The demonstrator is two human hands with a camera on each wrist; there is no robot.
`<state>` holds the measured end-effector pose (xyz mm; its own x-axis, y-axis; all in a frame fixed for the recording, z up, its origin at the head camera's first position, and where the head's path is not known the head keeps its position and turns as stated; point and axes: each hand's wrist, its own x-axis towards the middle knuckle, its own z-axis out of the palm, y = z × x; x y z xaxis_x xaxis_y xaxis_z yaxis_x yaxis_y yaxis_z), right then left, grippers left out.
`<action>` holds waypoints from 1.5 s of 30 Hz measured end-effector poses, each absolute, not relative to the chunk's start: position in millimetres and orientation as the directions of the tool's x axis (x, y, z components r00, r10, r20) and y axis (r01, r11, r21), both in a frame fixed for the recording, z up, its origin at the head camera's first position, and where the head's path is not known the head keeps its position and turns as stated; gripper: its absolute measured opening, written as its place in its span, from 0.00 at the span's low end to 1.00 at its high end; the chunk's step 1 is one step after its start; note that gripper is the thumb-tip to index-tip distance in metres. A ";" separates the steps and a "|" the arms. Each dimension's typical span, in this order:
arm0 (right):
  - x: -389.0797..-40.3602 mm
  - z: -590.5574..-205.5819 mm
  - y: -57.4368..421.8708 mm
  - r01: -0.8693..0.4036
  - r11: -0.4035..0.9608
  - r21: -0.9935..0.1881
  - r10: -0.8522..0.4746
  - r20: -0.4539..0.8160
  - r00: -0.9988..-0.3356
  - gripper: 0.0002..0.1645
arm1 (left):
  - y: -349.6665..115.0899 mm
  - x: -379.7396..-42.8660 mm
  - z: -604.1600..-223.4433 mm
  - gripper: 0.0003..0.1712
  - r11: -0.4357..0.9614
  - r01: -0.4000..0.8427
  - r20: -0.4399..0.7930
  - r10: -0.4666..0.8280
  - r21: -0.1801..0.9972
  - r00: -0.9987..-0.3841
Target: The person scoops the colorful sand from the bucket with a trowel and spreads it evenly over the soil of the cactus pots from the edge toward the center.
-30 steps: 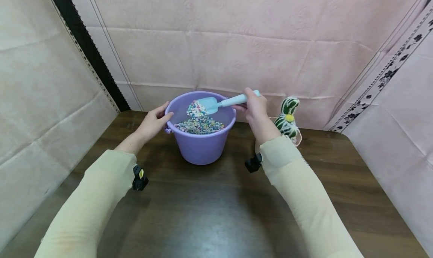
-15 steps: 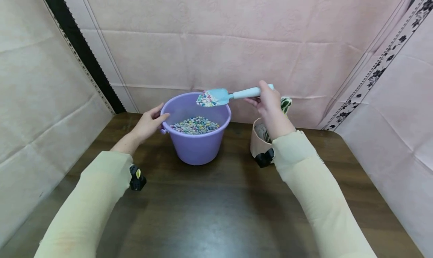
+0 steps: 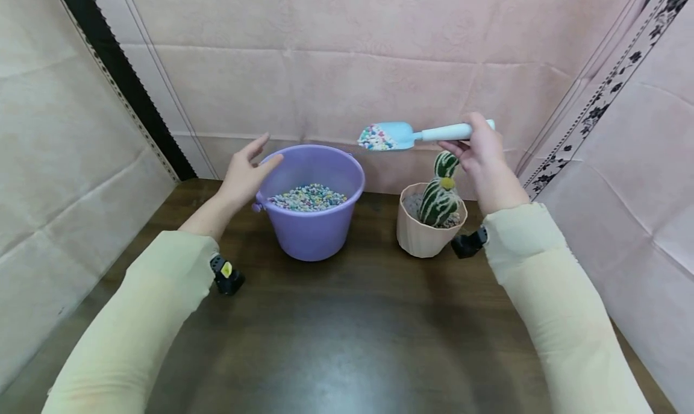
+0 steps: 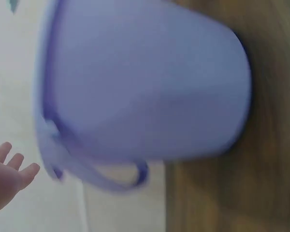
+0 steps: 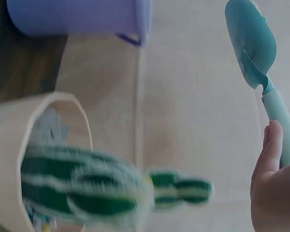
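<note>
My right hand [image 3: 484, 147] grips the pale blue handle of a small garden trowel [image 3: 398, 135], held level above the table. Multicoloured pebbles [image 3: 375, 138] lie heaped on its blade, which is up between the bucket and the plant pot. Below the right hand stands a cream pot [image 3: 420, 238] with a green-and-white striped knitted cactus [image 3: 438, 200] in it, a yellow flower on its side. My left hand [image 3: 244, 172] is off the rim of the purple bucket [image 3: 311, 236], fingers spread beside it. More pebbles [image 3: 309, 197] fill the bucket's lower part.
A brown wooden table [image 3: 320, 335] carries the bucket and pot near its back edge. Pale cloth [image 3: 336, 82] hangs behind and at both sides. In the left wrist view the bucket's handle [image 4: 111, 181] hangs along its side.
The trowel rises out of the bucket with its pebbles and moves right, over toward the cactus pot. My left hand has let go of the bucket's rim.
</note>
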<state>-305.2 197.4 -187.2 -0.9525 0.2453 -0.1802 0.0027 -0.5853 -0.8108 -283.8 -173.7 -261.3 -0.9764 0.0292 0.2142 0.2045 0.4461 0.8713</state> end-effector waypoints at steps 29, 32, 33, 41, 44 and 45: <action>-279.4 -198.5 351.0 -0.026 -0.766 -0.642 0.332 -0.361 -0.871 0.12 | 11.6 -302.3 -261.6 0.39 0.345 0.328 0.180 0.397 0.879 -0.900; -276.9 -202.0 360.1 -0.025 -0.776 -0.630 0.331 -0.374 -0.867 0.10 | 22.6 -304.4 -270.7 0.39 0.382 0.320 0.151 0.410 0.867 -0.900; -276.2 -203.2 362.9 -0.024 -0.776 -0.630 0.334 -0.378 -0.863 0.10 | 25.8 -305.0 -274.1 0.40 0.391 0.316 0.142 0.412 0.864 -0.900; -272.4 -212.0 381.4 -0.035 -0.803 -0.595 0.337 -0.406 -0.850 0.11 | 42.5 -309.1 -304.2 0.42 0.430 0.285 0.087 0.424 0.857 -0.902; -270.7 -216.4 385.8 -0.028 -0.800 -0.599 0.331 -0.403 -0.853 0.08 | 47.3 -309.7 -315.5 0.43 0.419 0.264 0.070 0.424 0.869 -0.903; -270.2 -218.0 387.1 -0.026 -0.800 -0.599 0.331 -0.405 -0.853 0.07 | 48.9 -309.4 -319.0 0.44 0.420 0.259 0.064 0.424 0.870 -0.903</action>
<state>-270.2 387.1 -218.0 -0.8526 0.3307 -0.4045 -0.0262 -0.8004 -0.5990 -309.4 48.9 -319.0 -0.9035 0.4239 0.0639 0.2587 0.4203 0.8698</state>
